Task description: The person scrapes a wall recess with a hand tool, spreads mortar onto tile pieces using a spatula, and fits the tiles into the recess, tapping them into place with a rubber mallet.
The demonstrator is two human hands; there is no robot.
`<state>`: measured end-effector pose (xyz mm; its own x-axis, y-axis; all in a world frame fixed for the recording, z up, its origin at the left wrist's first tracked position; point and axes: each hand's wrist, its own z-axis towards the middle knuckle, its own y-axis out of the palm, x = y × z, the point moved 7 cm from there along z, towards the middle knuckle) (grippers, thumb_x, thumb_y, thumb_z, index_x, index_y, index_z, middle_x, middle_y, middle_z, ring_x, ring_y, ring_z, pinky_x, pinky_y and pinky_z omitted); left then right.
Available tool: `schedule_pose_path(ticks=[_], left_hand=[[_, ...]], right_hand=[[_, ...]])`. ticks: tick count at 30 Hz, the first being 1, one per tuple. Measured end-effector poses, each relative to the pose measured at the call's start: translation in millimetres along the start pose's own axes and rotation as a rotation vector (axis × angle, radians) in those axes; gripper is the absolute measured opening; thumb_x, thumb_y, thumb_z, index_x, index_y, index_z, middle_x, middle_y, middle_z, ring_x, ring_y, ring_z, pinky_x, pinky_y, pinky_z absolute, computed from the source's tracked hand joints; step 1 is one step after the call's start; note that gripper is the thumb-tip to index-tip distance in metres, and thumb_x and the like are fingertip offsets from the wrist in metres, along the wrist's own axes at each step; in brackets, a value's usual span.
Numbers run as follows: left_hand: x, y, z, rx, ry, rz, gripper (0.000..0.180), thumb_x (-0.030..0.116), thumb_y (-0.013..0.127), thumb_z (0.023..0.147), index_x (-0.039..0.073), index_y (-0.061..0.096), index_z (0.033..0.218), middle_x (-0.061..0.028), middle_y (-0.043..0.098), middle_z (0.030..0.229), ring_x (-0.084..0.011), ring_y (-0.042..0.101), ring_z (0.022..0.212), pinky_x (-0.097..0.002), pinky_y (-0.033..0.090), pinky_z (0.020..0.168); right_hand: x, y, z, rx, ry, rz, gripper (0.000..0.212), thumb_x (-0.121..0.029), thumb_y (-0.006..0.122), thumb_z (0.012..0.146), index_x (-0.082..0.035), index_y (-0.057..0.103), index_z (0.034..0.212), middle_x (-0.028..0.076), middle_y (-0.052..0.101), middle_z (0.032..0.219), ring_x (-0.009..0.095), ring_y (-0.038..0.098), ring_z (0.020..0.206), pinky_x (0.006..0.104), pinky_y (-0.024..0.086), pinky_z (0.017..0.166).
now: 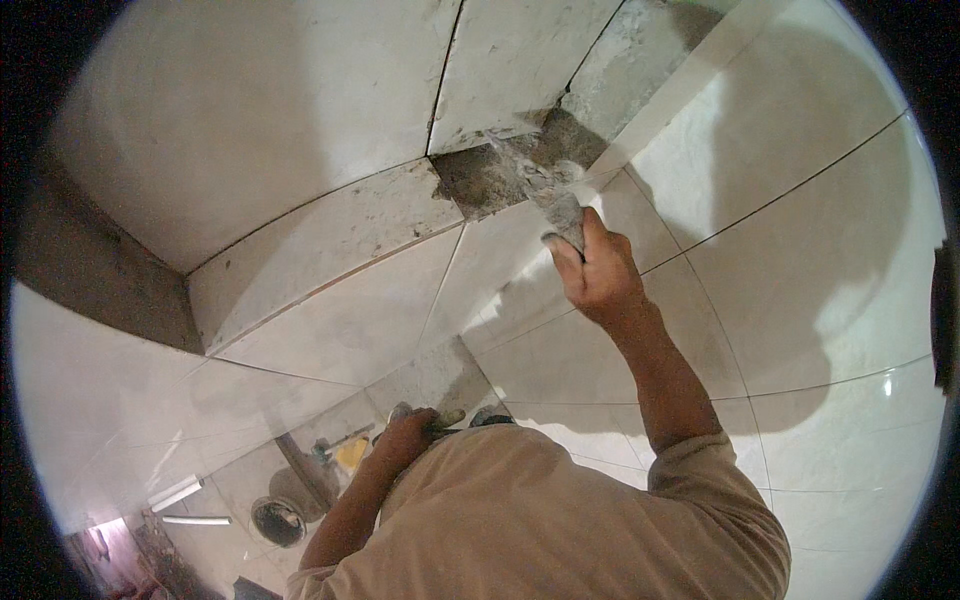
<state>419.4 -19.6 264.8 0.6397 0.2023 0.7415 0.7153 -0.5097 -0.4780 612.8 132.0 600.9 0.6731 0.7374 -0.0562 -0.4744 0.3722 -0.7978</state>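
Note:
My right hand is closed around a grey, mortar-caked hand tool. Motion smears its far end, so its exact kind does not show. That end reaches into a rough gap of bare grey mortar in the tiled ledge. A pale tile strip borders the gap on the left, and large wall tiles rise behind it. Low beside my body, my left hand has its fingers curled around something partly hidden; a greenish piece and a grey piece show at its edges.
A round bucket stands on the floor at lower left, near a yellow object. Two white strips lie farther left. Glossy tiles cover the right side. A dark recess is at far left.

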Motion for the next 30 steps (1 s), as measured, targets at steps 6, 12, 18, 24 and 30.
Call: schedule_pose_path(ticks=[6,12,18,24,30], left_hand=[[0,2,5,-0.019,0.162,0.154,0.029,0.026,0.066,0.090,0.005,0.068,0.110,-0.0208,0.069,0.111,-0.0446,0.065,0.104,-0.0510,0.050,0.092],[-11,7,3,0.012,0.140,0.122,0.031,0.024,0.068,0.088,0.004,0.067,0.112,-0.0225,0.070,0.109,-0.0429,0.065,0.105,-0.0500,0.050,0.092],[-5,-7,4,0.019,0.094,0.055,0.027,0.015,0.063,0.088,0.003,0.066,0.112,-0.0220,0.070,0.111,-0.0440,0.064,0.106,-0.0506,0.049,0.094],[-11,2,11,0.020,0.139,0.116,0.026,0.016,0.063,0.088,0.004,0.067,0.110,-0.0215,0.070,0.111,-0.0451,0.063,0.106,-0.0514,0.048,0.094],[-9,3,23,-0.054,0.161,0.104,0.029,0.021,0.066,0.088,0.004,0.067,0.111,-0.0220,0.070,0.110,-0.0436,0.061,0.110,-0.0512,0.048,0.094]], right_hand=[[14,-2,-8,0.027,0.192,0.250,0.026,-0.019,0.063,0.094,0.001,0.055,0.109,0.025,0.067,0.084,0.046,0.068,0.077,0.0492,0.054,0.067],[22,6,3,-0.091,0.294,0.129,0.037,-0.018,0.062,0.093,0.003,0.056,0.123,0.024,0.067,0.087,0.044,0.068,0.078,0.0455,0.056,0.070],[23,22,5,-0.246,0.481,0.273,0.041,-0.012,0.060,0.091,0.006,0.052,0.127,0.027,0.067,0.091,0.044,0.068,0.083,0.0461,0.056,0.079],[-21,2,-10,0.125,-0.328,-0.239,0.039,-0.012,0.061,0.090,0.008,0.052,0.122,0.025,0.069,0.089,0.044,0.070,0.076,0.0454,0.056,0.069],[0,15,-13,-0.108,0.211,0.293,0.040,-0.016,0.062,0.088,0.006,0.054,0.121,0.024,0.070,0.091,0.043,0.070,0.081,0.0441,0.057,0.075]])
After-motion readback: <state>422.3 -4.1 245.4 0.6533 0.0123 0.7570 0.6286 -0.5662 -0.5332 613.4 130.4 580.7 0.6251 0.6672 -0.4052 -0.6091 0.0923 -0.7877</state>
